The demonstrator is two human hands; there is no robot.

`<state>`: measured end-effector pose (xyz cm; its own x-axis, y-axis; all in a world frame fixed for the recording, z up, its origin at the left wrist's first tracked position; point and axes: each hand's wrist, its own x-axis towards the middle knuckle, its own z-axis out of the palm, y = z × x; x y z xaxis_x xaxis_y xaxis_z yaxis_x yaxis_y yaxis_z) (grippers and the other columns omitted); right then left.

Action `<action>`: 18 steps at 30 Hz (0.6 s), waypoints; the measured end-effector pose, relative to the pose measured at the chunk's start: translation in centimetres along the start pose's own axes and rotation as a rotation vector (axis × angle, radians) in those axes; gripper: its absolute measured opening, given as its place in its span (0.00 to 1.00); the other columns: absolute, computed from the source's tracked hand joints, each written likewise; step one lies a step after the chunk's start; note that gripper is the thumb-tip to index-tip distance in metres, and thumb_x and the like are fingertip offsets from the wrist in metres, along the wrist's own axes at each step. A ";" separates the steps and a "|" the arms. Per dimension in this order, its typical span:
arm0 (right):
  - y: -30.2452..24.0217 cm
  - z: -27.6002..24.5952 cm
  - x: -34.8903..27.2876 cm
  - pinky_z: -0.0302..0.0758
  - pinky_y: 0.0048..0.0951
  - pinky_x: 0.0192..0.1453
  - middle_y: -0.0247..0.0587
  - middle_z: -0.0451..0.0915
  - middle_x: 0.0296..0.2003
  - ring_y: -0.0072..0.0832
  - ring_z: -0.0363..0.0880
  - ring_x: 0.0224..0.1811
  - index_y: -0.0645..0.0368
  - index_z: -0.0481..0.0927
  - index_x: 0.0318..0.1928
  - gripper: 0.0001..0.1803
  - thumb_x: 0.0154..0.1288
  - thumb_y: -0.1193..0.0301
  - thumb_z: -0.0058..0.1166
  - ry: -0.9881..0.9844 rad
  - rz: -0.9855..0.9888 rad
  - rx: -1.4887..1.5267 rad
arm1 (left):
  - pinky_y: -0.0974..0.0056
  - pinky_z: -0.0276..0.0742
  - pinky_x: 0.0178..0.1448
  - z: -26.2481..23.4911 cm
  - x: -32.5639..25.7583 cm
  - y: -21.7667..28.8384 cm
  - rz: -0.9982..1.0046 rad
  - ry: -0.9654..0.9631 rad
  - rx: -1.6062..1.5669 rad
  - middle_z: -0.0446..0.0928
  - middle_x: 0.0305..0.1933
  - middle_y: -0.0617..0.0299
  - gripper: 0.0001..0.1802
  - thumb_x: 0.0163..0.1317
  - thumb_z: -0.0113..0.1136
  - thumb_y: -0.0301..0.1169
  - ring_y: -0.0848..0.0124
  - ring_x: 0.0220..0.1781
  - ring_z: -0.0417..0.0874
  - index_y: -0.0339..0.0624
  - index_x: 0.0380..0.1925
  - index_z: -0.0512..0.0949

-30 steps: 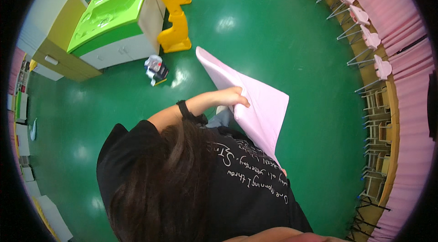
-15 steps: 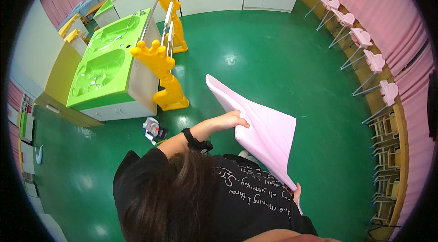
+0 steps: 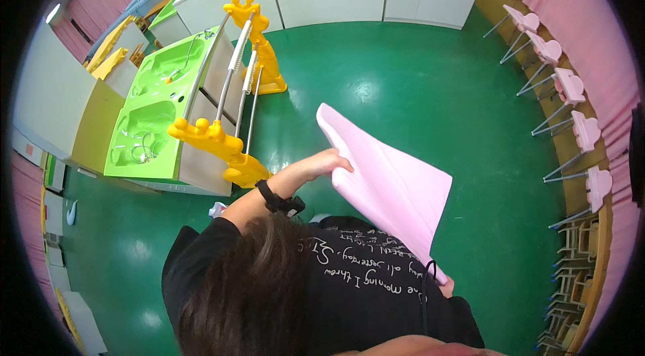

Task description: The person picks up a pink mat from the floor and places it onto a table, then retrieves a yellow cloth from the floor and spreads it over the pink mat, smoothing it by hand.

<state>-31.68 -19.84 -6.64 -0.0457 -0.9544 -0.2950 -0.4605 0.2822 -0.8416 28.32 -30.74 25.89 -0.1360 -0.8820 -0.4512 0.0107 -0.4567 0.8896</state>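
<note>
In the head view, the pink mat [image 3: 396, 188] is in front of the person's body, slanted above the green floor [image 3: 500, 242]. The left hand [image 3: 330, 162] is closed on its left edge, with the thumb on the near side; the other fingers are hidden behind the mat. The right hand [image 3: 447, 287] is at the mat's lower corner, but only a small part of it is visible, so I cannot tell how tightly it is closed. Dark hair [image 3: 248, 282] covers a part of the black shirt [image 3: 366, 289]. Behind the left forearm, a whitish object [image 3: 217, 209] is almost fully hidden, and its kind is unclear. The stacked chairs [image 3: 574, 282] at the lower right are crowded and hard to separate.
</note>
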 end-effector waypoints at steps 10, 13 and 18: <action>-21.1 6.3 18.8 0.71 0.27 0.30 0.42 0.74 0.29 0.26 0.73 0.27 0.63 0.69 0.43 0.18 0.50 0.77 0.57 0.027 0.088 -0.206 | 0.62 0.78 0.30 -16.8 13.9 4.0 -0.298 0.152 0.009 0.77 0.34 0.50 0.21 0.53 0.50 0.36 0.63 0.28 0.80 0.28 0.41 0.72; -24.4 8.5 24.9 0.70 0.29 0.30 0.41 0.74 0.28 0.25 0.72 0.25 0.63 0.71 0.41 0.16 0.50 0.74 0.58 0.105 -0.100 -0.479 | 0.53 0.82 0.36 -22.4 18.7 5.5 -0.344 0.110 -0.052 0.75 0.38 0.48 0.23 0.53 0.51 0.34 0.59 0.34 0.81 0.27 0.45 0.68; -33.5 12.5 35.2 0.72 0.24 0.42 0.39 0.70 0.29 0.28 0.72 0.33 0.68 0.68 0.40 0.12 0.57 0.75 0.49 0.096 -0.191 -0.072 | 0.53 0.82 0.36 -29.8 25.6 9.4 -0.338 0.158 -0.165 0.75 0.40 0.46 0.23 0.54 0.50 0.35 0.57 0.38 0.80 0.27 0.46 0.67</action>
<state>-6.81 -61.67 5.48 -0.0344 -0.9957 -0.0862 -0.5306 0.0913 -0.8427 54.45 -61.08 20.53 -0.0050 -0.6804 -0.7329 0.1524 -0.7248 0.6719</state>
